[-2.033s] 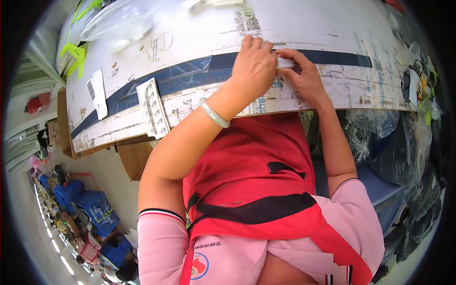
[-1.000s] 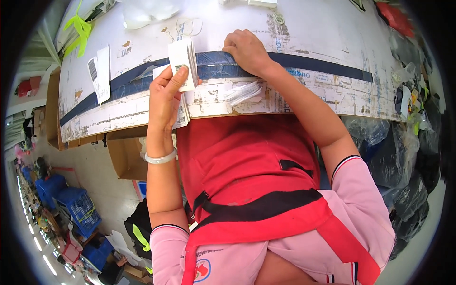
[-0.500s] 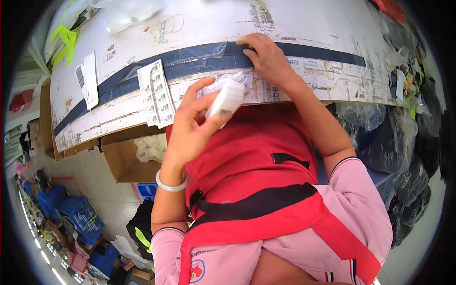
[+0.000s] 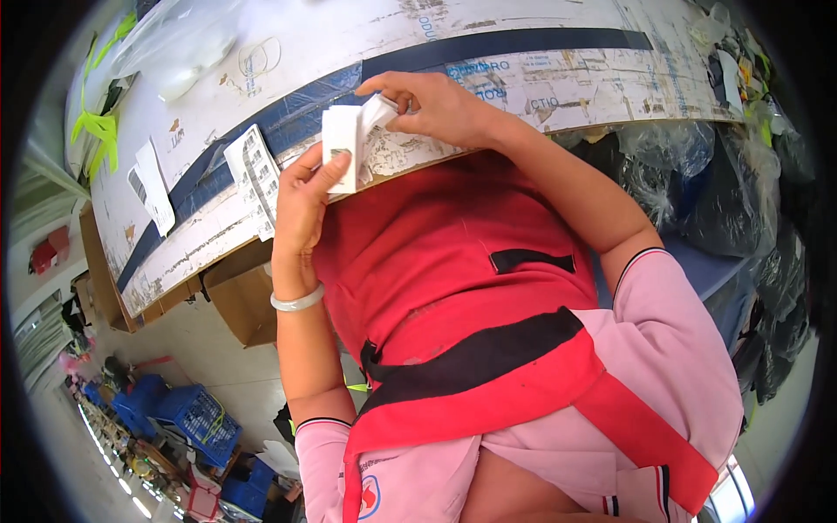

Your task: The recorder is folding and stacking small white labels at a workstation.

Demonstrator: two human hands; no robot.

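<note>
My left hand [image 4: 302,193] grips a stack of small white labels [image 4: 341,139] above the front edge of the worktable, thumb pressed on its face. My right hand [image 4: 440,109] has its thumb and fingers closed on the fanned-out right end of the same stack. Beneath the hands, a dark blue strip [image 4: 514,43] runs across the table. Left of the stack lies a sheet of printed labels [image 4: 255,179], and farther left a white tag with a barcode [image 4: 152,189].
The white worktable [image 4: 540,83] has a worn, printed cover. Clear plastic [image 4: 179,48] and a neon yellow strap [image 4: 98,131] lie at the far left. An open cardboard box [image 4: 244,301] sits below the table edge. Dark plastic bags [image 4: 732,200] crowd the right side.
My right hand has left the dark strip and moved left to the label stack, taking hold of its end. My left hand has shifted left with the stack, now more upright.
</note>
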